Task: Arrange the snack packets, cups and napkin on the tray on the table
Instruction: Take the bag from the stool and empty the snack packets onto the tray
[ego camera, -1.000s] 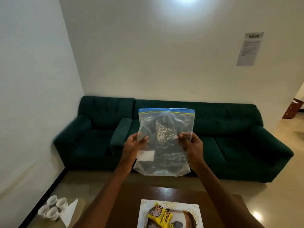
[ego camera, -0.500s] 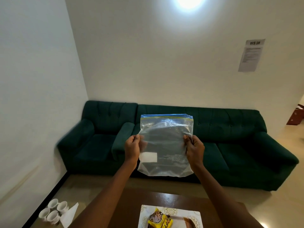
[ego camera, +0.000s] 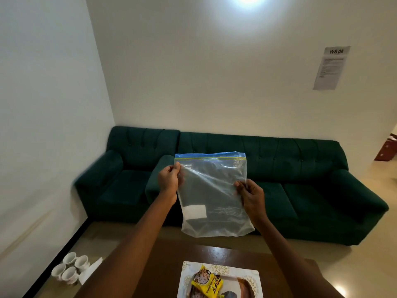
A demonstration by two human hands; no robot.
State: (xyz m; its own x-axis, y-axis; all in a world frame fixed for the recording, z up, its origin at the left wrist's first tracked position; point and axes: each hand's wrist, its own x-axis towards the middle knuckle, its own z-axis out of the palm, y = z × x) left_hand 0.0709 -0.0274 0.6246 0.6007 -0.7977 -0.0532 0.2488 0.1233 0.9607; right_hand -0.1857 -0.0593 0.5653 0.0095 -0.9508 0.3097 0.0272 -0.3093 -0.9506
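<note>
Two hands hold up one clear zip bag [ego camera: 211, 194] in front of the green sofa [ego camera: 236, 186], high above the tray [ego camera: 220, 274]. The left hand [ego camera: 169, 180] has a closed grip on the bag's left edge near the blue seal, and the right hand [ego camera: 250, 193] pinches the right edge lower down, so the bag hangs a little tilted. It looks empty, and I think it is spread flat like this to check it or to fold it away. On the tray, which lies on the dark tabletop [ego camera: 163, 269], a yellow snack packet [ego camera: 207, 282] and other packets already rest. Four white cups [ego camera: 69, 268] and the napkin [ego camera: 90, 273] wait on the floor far left of the tray, so these probably must be brought next.
</note>
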